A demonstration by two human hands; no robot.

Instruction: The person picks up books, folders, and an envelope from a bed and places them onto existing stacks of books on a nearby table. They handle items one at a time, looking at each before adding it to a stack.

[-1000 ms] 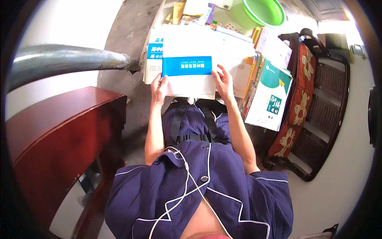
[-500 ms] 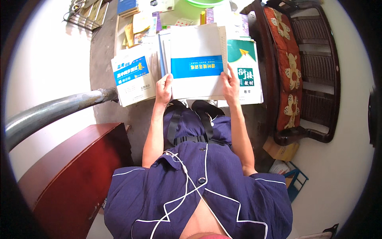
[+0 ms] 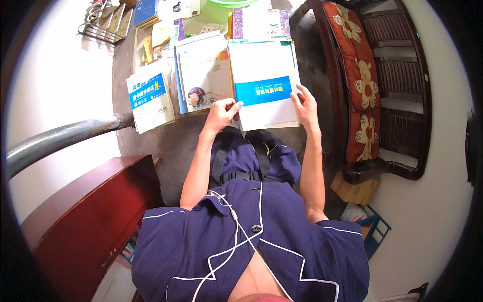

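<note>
A white workbook with a blue band [image 3: 267, 108] lies at the right of the stacks, its print upside down to me. It covers nearly all of a green-edged book [image 3: 295, 48] beneath. My left hand [image 3: 221, 115] is closed at its lower left edge, thumb near the corner; some fingers are hidden. My right hand [image 3: 306, 106] grips its right edge, thumb on top and fingers bent. Just left of it lies a pale book with a round picture [image 3: 204, 70], on a stack with a blue edge.
A blue-and-white test booklet [image 3: 151, 103] rests at the table's left corner. Farther back are a purple-edged book [image 3: 259, 22], a blue book [image 3: 146, 11] and a green basin [image 3: 231, 2]. A wooden bench with red cushions [image 3: 365, 85] stands right; a metal rail [image 3: 70, 138] reaches in from the left.
Both hands have moved the white workbook right, onto the green-covered book. The pale book with the round picture, hidden before, now shows. The view has shifted slightly.
</note>
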